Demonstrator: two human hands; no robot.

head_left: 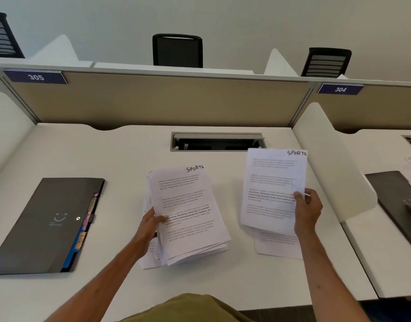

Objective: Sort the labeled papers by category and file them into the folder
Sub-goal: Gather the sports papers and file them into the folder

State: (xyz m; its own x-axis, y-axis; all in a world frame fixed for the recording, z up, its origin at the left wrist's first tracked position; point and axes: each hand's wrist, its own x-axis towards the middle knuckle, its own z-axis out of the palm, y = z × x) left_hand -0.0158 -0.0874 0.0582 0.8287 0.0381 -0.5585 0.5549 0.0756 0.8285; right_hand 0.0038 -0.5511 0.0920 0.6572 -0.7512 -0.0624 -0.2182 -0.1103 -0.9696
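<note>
My left hand grips the left edge of a thick stack of printed papers at the desk's middle; its top sheet is hand-labelled SPORTS. My right hand pinches the right edge of a single sheet, also labelled SPORTS, held lifted to the right of the stack. Under that sheet another paper lies flat on the desk. A dark grey folder lies closed at the left, with coloured divider tabs showing along its right edge.
The white desk has a cable tray opening at the back and beige partition walls behind. A white side divider stands at the right; beyond it sits a neighbouring desk with another dark folder and papers.
</note>
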